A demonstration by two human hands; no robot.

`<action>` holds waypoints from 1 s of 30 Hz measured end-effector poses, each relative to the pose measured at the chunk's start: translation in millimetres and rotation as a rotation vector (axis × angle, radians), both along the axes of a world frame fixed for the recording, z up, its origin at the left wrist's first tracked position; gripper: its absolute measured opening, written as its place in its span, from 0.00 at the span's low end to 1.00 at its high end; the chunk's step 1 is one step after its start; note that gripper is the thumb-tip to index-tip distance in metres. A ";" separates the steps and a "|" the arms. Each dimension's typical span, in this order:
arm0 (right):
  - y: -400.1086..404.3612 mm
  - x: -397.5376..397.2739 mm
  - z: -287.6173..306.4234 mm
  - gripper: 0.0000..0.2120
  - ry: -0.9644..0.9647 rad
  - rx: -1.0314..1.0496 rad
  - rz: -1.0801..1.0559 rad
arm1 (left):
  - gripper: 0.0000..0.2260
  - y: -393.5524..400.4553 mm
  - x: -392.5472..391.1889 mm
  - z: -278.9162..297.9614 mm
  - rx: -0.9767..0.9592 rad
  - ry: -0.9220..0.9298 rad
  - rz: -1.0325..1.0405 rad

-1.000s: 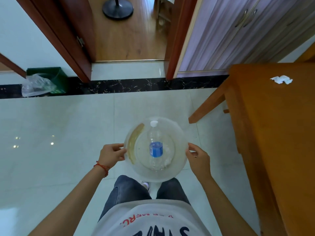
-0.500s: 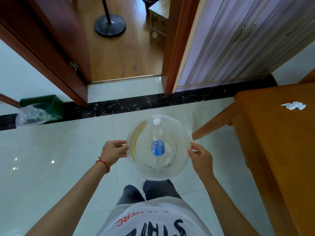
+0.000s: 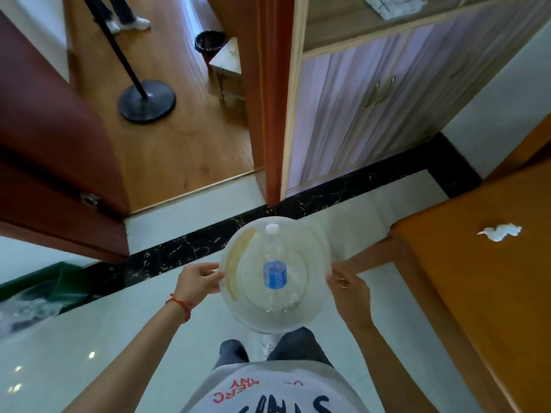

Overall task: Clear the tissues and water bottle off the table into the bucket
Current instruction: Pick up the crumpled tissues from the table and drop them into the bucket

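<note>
I hold a clear plastic bucket point(image 3: 313, 302) in front of my waist, above the tiled floor. My left hand point(image 3: 198, 280) grips its left rim and my right hand point(image 3: 348, 289) grips its right rim. Inside the bucket lies a clear water bottle point(image 3: 275, 274) with a blue label and a white cap pointing away from me. A crumpled white tissue point(image 3: 501, 232) lies on the orange wooden table point(image 3: 477, 278) to my right, apart from both hands.
A dark red door point(image 3: 53, 150) stands open at the left, leading to a wooden-floored room with a black stand base point(image 3: 146, 99). A lilac cabinet point(image 3: 372, 108) is ahead. A green bin point(image 3: 44, 290) with a plastic bag sits at the far left.
The view has tilted up and the doorway and cabinet have come closer. The table corner and tissue sit lower in view. Both hands keep their hold on the bucket.
</note>
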State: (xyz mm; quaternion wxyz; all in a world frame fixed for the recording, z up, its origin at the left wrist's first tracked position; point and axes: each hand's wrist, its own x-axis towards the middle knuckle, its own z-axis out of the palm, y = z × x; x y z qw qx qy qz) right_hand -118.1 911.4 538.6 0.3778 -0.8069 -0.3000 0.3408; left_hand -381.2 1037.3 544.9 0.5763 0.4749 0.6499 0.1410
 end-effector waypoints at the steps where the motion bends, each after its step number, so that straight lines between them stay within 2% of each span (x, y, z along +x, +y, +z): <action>1: 6.4 5.1 -2.2 0.11 0.011 -0.004 -0.028 | 0.11 13.1 7.1 -0.4 0.001 -0.002 -0.021; 5: 31.3 23.9 -4.1 0.08 0.054 -0.007 -0.134 | 0.12 60.1 38.8 -0.3 0.016 -0.001 -0.091; 13: 83.3 53.5 -5.8 0.10 -0.012 -0.074 -0.280 | 0.07 160.7 107.9 -0.3 0.044 -0.015 -0.318; 16: 106.0 57.3 2.4 0.11 -0.050 -0.046 -0.387 | 0.12 208.7 138.1 -2.8 0.046 0.010 -0.432; 18: 119.6 58.7 5.6 0.11 -0.045 -0.016 -0.476 | 0.06 237.2 159.2 -4.3 0.059 0.016 -0.503; 20: 130.4 60.9 6.2 0.11 -0.053 0.001 -0.558 | 0.07 259.9 180.6 -1.8 0.072 0.020 -0.586; 22: 139.5 63.4 7.5 0.11 -0.061 -0.004 -0.614 | 0.06 279.7 200.6 -0.2 0.055 -0.002 -0.667; 27: 153.9 72.9 7.5 0.10 -0.034 -0.011 -0.749 | 0.12 312.2 246.3 0.0 -0.065 -0.090 -0.819; 30: 158.2 84.5 7.3 0.11 -0.025 -0.038 -0.830 | 0.05 321.9 274.0 -2.9 -0.075 -0.111 -0.878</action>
